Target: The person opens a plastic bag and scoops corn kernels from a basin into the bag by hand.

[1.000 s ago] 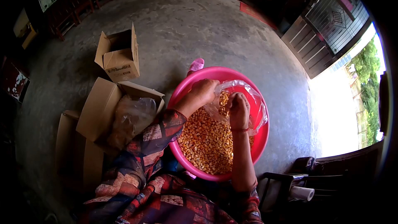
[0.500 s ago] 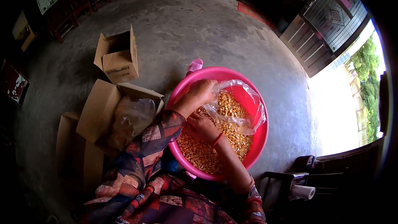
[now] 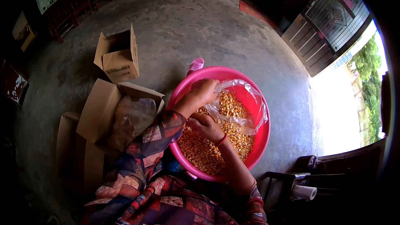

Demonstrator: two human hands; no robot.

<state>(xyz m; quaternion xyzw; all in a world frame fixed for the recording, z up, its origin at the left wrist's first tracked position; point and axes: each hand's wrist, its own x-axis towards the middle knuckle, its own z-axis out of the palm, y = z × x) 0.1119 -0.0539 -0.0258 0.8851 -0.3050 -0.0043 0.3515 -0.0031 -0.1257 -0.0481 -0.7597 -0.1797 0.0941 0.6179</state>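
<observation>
A pink basin (image 3: 261, 154) holds a layer of yellow corn kernels (image 3: 200, 154). Over its upper part my left hand (image 3: 205, 91) is closed on the rim of a clear plastic bag (image 3: 248, 127), whose mouth spreads to the right with kernels showing inside and beneath it. My right hand (image 3: 205, 126), with a red string at the wrist, is low over the kernels at the basin's left side, just below my left hand. Its fingers point left and are partly hidden by the left forearm, and what they hold, if anything, cannot be made out.
Left of the basin is an open cardboard box (image 3: 98, 108) with crumpled clear plastic (image 3: 135, 116) in it. Another open box (image 3: 121, 64) stands farther back. A pink shoe (image 3: 196, 64) shows behind the basin. At lower right, a paper roll (image 3: 304, 193) lies by a dark chair.
My right hand has gone from the bag's mouth down and left to the kernels, then lifted slightly. My left hand keeps its grip on the bag, which now lies wider open.
</observation>
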